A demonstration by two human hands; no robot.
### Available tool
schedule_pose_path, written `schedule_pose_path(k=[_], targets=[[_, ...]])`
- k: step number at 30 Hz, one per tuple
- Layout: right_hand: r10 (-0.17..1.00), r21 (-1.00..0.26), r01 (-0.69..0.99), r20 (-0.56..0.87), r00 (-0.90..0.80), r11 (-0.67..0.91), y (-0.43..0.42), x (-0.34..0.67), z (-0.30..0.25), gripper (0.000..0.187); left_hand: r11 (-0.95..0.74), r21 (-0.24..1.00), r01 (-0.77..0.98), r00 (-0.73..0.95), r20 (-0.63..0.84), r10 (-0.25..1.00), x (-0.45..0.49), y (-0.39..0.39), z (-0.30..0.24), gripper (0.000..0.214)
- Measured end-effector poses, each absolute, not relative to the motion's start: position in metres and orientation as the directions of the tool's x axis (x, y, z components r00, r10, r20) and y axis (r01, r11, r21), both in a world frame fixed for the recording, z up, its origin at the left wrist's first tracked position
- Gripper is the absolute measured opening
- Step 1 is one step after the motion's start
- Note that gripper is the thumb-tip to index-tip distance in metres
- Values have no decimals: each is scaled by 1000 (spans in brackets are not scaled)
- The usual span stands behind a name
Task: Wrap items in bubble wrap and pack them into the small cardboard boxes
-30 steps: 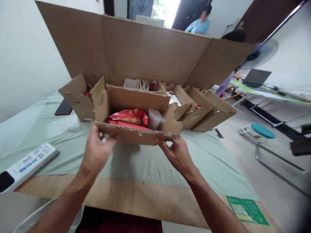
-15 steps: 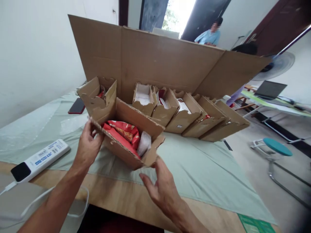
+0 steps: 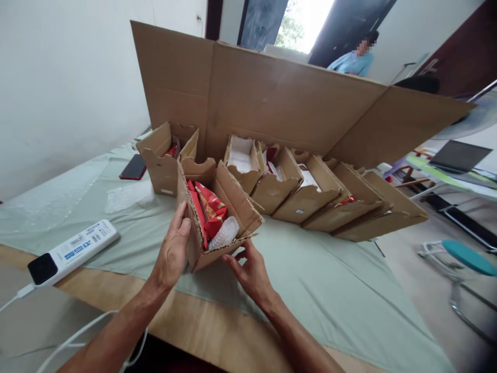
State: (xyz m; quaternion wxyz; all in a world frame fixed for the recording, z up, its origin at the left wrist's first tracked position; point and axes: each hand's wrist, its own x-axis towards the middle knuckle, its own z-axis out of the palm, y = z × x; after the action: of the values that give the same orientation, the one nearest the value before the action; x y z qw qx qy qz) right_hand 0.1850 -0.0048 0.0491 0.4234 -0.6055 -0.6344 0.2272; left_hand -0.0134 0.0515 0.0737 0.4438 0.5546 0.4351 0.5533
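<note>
An open cardboard box (image 3: 237,199) is tilted between my two hands above the cloth. Red printed packets (image 3: 209,207) and a piece of bubble wrap (image 3: 225,233) lie inside it. My left hand (image 3: 173,254) presses along the box's left wall, thumb near the upper edge. At the near right corner, my right hand (image 3: 251,272) grips the box from below; some of its fingertips are hidden under the cardboard. Behind the held box, a similar box (image 3: 161,171) with red packets stands to the left.
Several cardboard boxes (image 3: 287,191) stand in a row before a tall cardboard screen (image 3: 287,93). On the green cloth (image 3: 310,274) lie a phone (image 3: 133,167), bubble wrap (image 3: 128,197) and a white power strip (image 3: 77,251) with a cable. A person (image 3: 355,59) is beyond the screen.
The box has turned so its near end faces me more. My left hand has slid down its left side, and my right hand has closed in at the near right corner. The view has shifted.
</note>
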Motion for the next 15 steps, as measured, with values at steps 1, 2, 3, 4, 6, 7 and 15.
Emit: schedule_pose_path(k=[1,2,3,4,6,7,15], targets=[[951,-774,609,293,101,174,-1,181,46,27,-199,979,-39,23,200,980,-14,61,77,64],[941,-743,644,321,105,182,3,178,43,25,-174,982,-75,34,177,984,-16,70,79,65],[933,-709,679,346,103,189,7,175,41,25,-160,981,-108,41,165,985,-18,79,81,65],[924,-675,711,370,96,197,11,172,40,26,-158,978,-136,50,167,985,-21,86,81,65],[907,-613,759,415,73,220,18,167,39,30,-157,966,-207,72,175,982,-27,97,80,66],[897,-584,777,439,56,237,20,164,39,31,-152,958,-242,79,176,981,-30,99,78,66],[772,-364,862,633,-48,352,14,159,30,21,-78,903,-424,51,109,993,-18,74,79,62]])
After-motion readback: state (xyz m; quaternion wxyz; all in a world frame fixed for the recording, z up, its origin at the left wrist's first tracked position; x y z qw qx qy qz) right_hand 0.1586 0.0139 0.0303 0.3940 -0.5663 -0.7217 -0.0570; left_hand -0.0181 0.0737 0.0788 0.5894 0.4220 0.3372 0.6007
